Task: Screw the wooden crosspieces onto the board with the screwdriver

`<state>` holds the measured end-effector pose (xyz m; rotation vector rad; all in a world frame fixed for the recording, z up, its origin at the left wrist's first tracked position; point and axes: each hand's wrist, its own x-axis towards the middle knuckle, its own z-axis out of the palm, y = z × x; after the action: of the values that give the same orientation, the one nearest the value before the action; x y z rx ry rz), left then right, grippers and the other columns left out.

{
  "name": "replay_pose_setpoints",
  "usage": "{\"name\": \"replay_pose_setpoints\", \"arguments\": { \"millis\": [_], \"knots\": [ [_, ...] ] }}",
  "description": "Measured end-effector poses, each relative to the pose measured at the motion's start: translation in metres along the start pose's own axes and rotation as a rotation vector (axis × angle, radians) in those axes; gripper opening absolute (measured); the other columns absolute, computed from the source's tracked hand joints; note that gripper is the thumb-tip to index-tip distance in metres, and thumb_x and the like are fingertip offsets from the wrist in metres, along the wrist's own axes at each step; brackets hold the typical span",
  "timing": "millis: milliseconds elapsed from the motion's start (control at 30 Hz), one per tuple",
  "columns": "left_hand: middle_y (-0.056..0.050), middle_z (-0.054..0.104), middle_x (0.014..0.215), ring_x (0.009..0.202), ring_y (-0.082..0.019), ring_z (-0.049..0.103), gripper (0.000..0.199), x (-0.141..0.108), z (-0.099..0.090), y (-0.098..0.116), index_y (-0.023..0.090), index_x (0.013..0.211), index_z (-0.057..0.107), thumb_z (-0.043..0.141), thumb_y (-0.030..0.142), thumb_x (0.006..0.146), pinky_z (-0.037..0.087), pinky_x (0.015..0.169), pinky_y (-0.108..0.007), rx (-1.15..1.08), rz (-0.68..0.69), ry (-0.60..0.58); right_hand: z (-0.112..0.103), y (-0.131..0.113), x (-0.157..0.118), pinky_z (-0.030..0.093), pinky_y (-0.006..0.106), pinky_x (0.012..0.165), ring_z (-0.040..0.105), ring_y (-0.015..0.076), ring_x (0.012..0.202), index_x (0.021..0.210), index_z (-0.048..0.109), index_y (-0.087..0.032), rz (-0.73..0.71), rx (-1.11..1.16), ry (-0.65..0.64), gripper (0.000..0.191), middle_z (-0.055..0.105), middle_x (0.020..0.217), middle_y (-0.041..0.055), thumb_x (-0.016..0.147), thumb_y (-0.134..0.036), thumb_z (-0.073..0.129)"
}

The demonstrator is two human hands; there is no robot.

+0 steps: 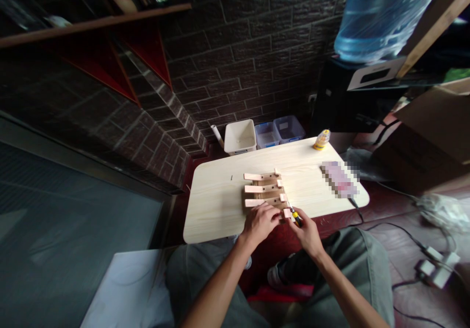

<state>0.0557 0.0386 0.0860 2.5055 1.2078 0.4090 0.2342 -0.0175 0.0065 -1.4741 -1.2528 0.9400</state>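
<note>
A small wooden rack (pixel 262 182) with several pale slats lies near the middle of the table. Short upright pegs stand at the slats' right ends, and dark round spots show along them. My left hand (pixel 260 222) is closed on the slat nearest me and covers most of it. In my right hand (pixel 307 232) is a screwdriver (pixel 296 217) with a yellow and black handle, beside the near corner of the rack. My fingers hide part of the handle, and I cannot tell what its tip touches. A small dark screw-like piece (pixel 231 177) lies left of the rack.
The light wooden table (pixel 213 210) has rounded corners. A clear bottle with yellow parts (pixel 321 140) stands at its back right, with a blurred phone-like object (pixel 338 178) on a cable nearby. Plastic bins (pixel 240 137) sit behind the table; a power strip (pixel 438 269) lies right.
</note>
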Motion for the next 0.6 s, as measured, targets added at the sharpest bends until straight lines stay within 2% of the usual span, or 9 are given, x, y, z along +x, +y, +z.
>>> {"name": "replay_pose_setpoints", "arguments": {
  "millis": [333, 600],
  "knots": [
    [-0.004, 0.068, 0.087, 0.087, -0.018, 0.062, 0.008, 0.0013, 0.0040, -0.0020, 0.020, 0.084, 0.071, 0.062, 0.021, 0.086, 0.047, 0.080, -0.030, -0.012, -0.052, -0.025, -0.0012, -0.0018, -0.0002, 0.054, 0.031, 0.077, 0.067, 0.0227, 0.085, 0.118, 0.065, -0.017, 0.008, 0.009, -0.007, 0.049, 0.073, 0.100, 0.0076, 0.083, -0.051, 0.061],
    [-0.005, 0.066, 0.093, 0.093, -0.019, 0.061, 0.007, 0.0001, -0.0015, 0.0013, 0.020, 0.090, 0.068, 0.062, 0.021, 0.088, 0.047, 0.085, -0.032, 0.016, -0.039, -0.024, -0.0011, -0.0030, -0.0001, 0.054, 0.031, 0.078, 0.066, 0.0233, 0.087, 0.117, 0.065, -0.016, 0.005, 0.012, 0.001, 0.050, 0.073, 0.100, 0.0082, 0.082, -0.052, 0.061]
  ]
}}
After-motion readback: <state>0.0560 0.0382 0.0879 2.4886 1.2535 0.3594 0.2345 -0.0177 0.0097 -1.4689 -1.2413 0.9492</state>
